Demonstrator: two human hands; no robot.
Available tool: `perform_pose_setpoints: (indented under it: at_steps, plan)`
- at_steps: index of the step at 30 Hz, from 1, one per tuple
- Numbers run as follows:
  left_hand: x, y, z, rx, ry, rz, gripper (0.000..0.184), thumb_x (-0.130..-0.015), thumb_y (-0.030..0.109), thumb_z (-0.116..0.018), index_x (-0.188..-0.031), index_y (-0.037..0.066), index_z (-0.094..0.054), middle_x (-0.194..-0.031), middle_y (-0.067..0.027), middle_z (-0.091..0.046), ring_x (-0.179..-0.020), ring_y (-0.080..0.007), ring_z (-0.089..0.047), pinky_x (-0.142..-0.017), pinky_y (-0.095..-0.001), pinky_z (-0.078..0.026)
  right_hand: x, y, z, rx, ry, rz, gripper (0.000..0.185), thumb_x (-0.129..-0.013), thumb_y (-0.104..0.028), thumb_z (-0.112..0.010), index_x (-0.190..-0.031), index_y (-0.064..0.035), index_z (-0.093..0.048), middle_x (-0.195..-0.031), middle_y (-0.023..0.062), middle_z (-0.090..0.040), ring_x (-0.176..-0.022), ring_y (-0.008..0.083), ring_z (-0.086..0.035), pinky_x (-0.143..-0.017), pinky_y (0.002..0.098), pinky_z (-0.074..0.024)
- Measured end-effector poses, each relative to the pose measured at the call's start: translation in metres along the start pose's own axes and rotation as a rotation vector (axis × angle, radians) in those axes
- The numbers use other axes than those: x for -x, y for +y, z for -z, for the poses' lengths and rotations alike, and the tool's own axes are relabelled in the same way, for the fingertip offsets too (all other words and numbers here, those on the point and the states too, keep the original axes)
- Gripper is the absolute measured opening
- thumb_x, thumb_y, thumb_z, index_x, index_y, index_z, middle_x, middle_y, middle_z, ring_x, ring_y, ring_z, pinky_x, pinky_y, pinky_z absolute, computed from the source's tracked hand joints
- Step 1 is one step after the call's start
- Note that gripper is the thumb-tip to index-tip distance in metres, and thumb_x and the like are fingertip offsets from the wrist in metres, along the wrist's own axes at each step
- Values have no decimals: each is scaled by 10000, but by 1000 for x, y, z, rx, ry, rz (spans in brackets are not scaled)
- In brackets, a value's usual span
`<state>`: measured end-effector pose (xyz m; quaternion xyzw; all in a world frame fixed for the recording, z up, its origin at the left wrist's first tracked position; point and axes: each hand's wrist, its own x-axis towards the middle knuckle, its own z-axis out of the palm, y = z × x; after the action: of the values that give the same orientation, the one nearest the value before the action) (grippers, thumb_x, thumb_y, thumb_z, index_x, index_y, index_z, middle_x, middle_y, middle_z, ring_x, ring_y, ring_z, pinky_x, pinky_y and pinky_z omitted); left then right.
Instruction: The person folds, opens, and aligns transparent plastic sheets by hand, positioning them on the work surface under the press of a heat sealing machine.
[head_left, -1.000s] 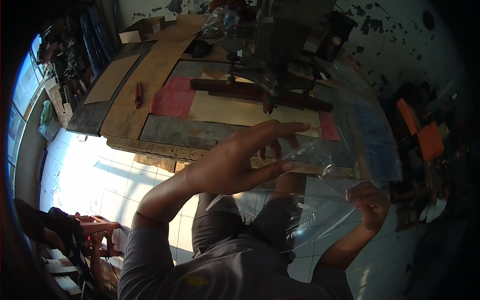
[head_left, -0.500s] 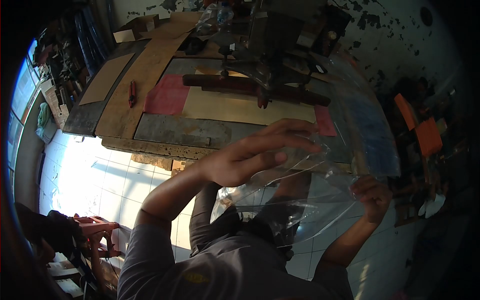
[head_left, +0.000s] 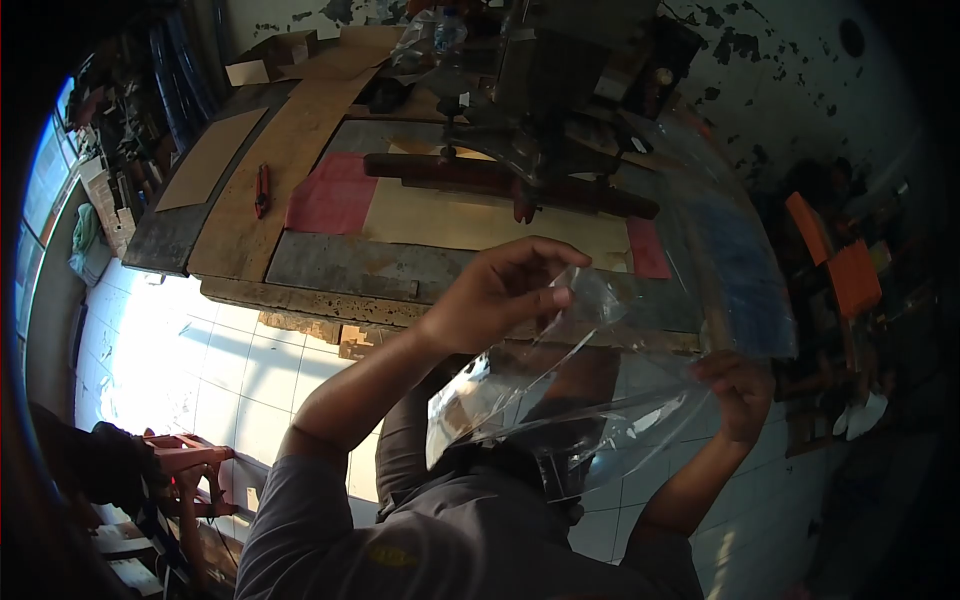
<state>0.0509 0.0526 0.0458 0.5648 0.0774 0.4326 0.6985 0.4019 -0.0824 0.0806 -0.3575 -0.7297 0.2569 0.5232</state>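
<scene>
A clear plastic sheet (head_left: 560, 400) hangs crumpled and shiny in front of my body, below the table's front edge. My left hand (head_left: 500, 295) pinches its upper corner between thumb and fingers. My right hand (head_left: 738, 390) is closed on the sheet's right edge. Beyond them, a machine with a dark red bar (head_left: 500, 182) stands over a pale yellow panel (head_left: 440, 225). Pink pieces (head_left: 328, 195) lie at both ends of that panel. Neither hand touches the machine.
A red cutter (head_left: 262, 190) lies on a wooden board (head_left: 235, 225) at the table's left. Cardboard (head_left: 212, 155), a plastic bottle (head_left: 446, 32) and an open box (head_left: 270, 55) are farther back. More plastic sheeting (head_left: 745, 270) covers the right side. A red stand (head_left: 190, 455) is on the floor, lower left.
My left hand has gone from spread fingers over the sheet to pinching its corner, shifting slightly left. My right hand keeps its grip and has moved slightly left.
</scene>
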Motion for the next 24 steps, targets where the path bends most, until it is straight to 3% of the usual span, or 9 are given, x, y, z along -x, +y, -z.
perform_pose_setpoints:
  at_steps: [2, 3, 6, 9, 12, 14, 18, 19, 24]
  plan:
    - [5, 0, 13, -130, 87, 10, 333, -1024, 76, -684, -1341, 12, -604, -1134, -70, -696, -978, -106, -686, -836, -278, -576, 6, -5, 4, 89, 61, -57, 61, -929, 43, -686, -929, -16, -672, -1012, 209, -783, -918, 289, -763, -833, 381, -591]
    - [5, -5, 10, -153, 173, -37, 314, -1028, 78, -681, -1327, 15, -614, -962, -39, -697, -880, -90, -686, -731, -255, -557, 8, -5, 5, 132, 93, -85, 51, -948, 35, -679, -968, -11, -669, -1034, 213, -783, -934, 281, -762, -852, 375, -586]
    - [10, -16, 15, -214, 225, -76, 292, -1039, 66, -660, -1325, 23, -620, -949, -30, -689, -867, -86, -683, -729, -256, -554, 10, -2, 4, 123, 181, -259, 143, -977, -69, -713, -1077, -18, -624, -1073, 178, -766, -1003, 250, -739, -920, 348, -532]
    - [18, -20, 20, -254, 229, -15, 302, -1034, 30, -641, -1336, 36, -624, -1029, -70, -664, -975, -102, -666, -814, -274, -559, -1, 5, -1, 96, 176, -258, 144, -1013, -29, -650, -1148, 0, -611, -1083, 199, -775, -1018, 239, -740, -957, 350, -533]
    - [21, -14, 19, -588, 200, -260, 432, -1006, 205, -699, -1399, 54, -601, -1296, -178, -618, -1277, -250, -595, -1030, -420, -517, -1, 13, 0, 39, 143, -275, 176, -1020, -39, -645, -1185, 7, -603, -1068, 183, -772, -1022, 246, -741, -961, 368, -541]
    - [20, -1, 24, -747, 30, -449, 610, -938, 375, -730, -1440, 65, -578, -1462, -218, -516, -1435, -354, -439, -1140, -529, -401, -1, 19, 0, -24, 83, -280, 180, -1018, -33, -641, -1189, 11, -605, -1062, 180, -769, -1015, 249, -743, -960, 372, -548]
    - [17, 4, 14, -881, -132, -560, 874, -820, 619, -729, -1480, 71, -560, -1611, -247, -417, -1559, -492, -246, -1229, -660, -227, -2, 28, -2, -103, 20, -298, 169, -1010, -12, -633, -1175, 17, -614, -1045, 185, -769, -987, 257, -750, -951, 380, -563]
    - [14, 4, 9, -816, -108, -559, 855, -785, 572, -780, -1446, 66, -585, -1549, -240, -498, -1543, -452, -316, -1230, -666, -226, -3, 27, -3, -105, 0, -303, 166, -1008, -28, -644, -1165, 10, -606, -1032, 186, -764, -971, 264, -750, -935, 393, -569]
    - [11, 9, 9, -753, -233, -449, 684, -755, 441, -857, -1281, 37, -690, -1332, -189, -681, -1303, -370, -618, -1113, -558, -451, -2, 30, 1, -127, -63, -317, 156, -994, -45, -667, -1125, -7, -591, -996, 196, -756, -919, 289, -750, -854, 427, -590]
